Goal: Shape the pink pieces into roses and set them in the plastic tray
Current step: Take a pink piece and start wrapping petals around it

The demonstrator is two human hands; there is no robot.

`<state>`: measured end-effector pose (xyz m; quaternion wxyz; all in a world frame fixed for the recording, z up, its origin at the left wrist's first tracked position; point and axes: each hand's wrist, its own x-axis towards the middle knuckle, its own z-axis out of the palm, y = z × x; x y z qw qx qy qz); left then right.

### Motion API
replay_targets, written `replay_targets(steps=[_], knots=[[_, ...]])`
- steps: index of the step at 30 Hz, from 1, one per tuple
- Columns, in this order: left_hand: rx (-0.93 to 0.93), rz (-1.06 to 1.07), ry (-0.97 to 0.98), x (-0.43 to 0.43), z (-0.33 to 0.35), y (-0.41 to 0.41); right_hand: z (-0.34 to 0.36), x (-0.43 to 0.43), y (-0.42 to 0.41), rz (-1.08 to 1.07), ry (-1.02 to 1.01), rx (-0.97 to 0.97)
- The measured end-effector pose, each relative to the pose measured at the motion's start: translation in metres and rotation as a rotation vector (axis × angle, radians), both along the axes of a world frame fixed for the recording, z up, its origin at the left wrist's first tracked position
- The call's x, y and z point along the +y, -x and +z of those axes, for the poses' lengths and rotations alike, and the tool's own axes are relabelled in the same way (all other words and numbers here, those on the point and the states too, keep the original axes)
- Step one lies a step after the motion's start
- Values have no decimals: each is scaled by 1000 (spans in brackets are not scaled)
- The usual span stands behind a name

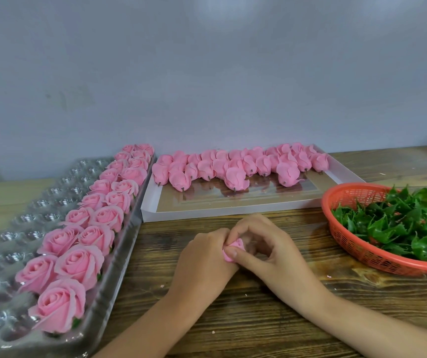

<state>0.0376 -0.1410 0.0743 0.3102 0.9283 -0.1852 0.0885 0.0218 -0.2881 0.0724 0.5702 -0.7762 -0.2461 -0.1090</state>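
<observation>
Pink piece [237, 245], small and partly rolled, sits between both hands just above the wooden table [233, 321], in front of the white box and between the tray and the basket. The left hand [203, 259] has its fingers curled close around the piece from the left, so most of the piece is hidden. The right hand [269, 244] meets it from the other side. Its thumb lies across the front of the pink piece, and its forefinger arches over the top to pinch the upper edge. The other right fingers are loosely bent behind. The clear plastic tray [13, 228] lies on the left and runs away from the person. Finished roses [78, 264] fill two rows of cups along its right side, each sitting upright with petals open. The cups further left hold nothing. Beyond the hands, a shallow white box [207, 213] holds a crowded band of unshaped pink pieces [233, 167] along its far side. They lie on their sides with short dark stubs pointing toward the person. On the right, a red mesh basket [362, 254] holds a heap of green leaf pieces [400, 223].
</observation>
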Motion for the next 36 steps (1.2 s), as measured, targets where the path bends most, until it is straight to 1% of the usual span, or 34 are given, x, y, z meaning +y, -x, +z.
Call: replay_targets(steps=[5,10,14,17,21,26,29,32,36], knots=[[-43,-16,-41,0,0,4,-1,0,-1,-23,-30,64],[-67,-4,-42,0,0,3,-1,-1,-1,-10,5,32],[-44,-2,-11,1,0,1,1,-1,0,18,20,-13],[-36,0,3,2,0,1,2,0,0,-2,-3,9],[-60,-9,-48,1,1,3,-1,0,-1,-27,-20,54],[-112,-32,-76,0,0,5,-1,-1,-1,-42,11,43],[-101,-25,-55,0,-1,4,0,0,0,-34,39,7],[-69,-11,-20,0,-1,3,2,-1,1,-22,24,-14],[-50,-11,-4,0,0,3,1,0,0,-40,-22,22]])
